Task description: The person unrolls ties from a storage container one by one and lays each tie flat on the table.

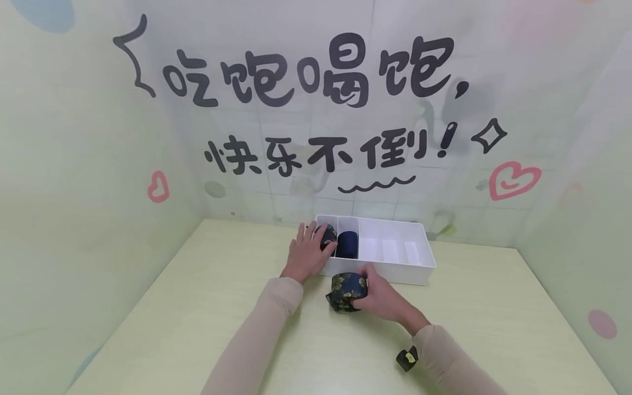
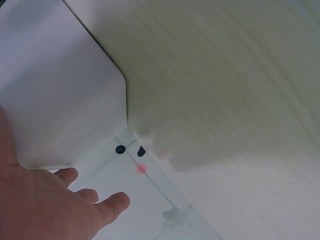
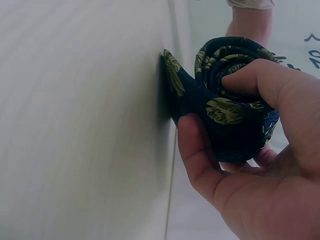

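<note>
My right hand (image 1: 387, 296) is closed firmly round a rolled tie (image 1: 349, 285), dark blue with gold flowers; seen from the right wrist, one digit presses on the spiral end of the coil, another lies along its outside, and a pointed end of cloth sticks out loose beside the table. I can't tell whether that tip touches the surface. The roll sits in front of the white box (image 1: 390, 271), outside it, with the box toward one o'clock. At eleven o'clock from it my left hand (image 1: 306, 257) lies over the box's left end, fingers spread and straight, gripping nothing; they reach over a dark patterned roll (image 1: 326, 236) in the leftmost compartment, though whether they press on it I can't make out. At twelve o'clock a plain navy roll (image 1: 348, 244) stands in the second compartment. So I judge two rolls placed, and the one in my grip coiled but not yet in. Toward half past one, the rest of the box shows only bare white compartments. At about half past four, against my right sleeve (image 1: 446, 356), lies a small dark piece with yellow (image 1: 406, 359); partly covered, it may be another roll left to place.
</note>
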